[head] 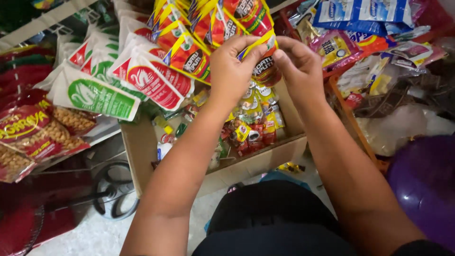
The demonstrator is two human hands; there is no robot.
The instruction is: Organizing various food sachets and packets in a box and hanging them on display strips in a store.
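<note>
Both hands pinch one sachet at the end of a hanging strip, above the box.

The left hand (231, 64) and right hand (297, 66) meet on the red-and-yellow sachet (263, 60), fingers clenched on its top edge; neither is nearer. Its long axis runs down toward the cardboard box (142, 151) of small packets directly below. The strip (204, 28) continues up and left of the box; white bags (142, 76) crowd its left, peanut packs (28, 137) farther left.
</note>
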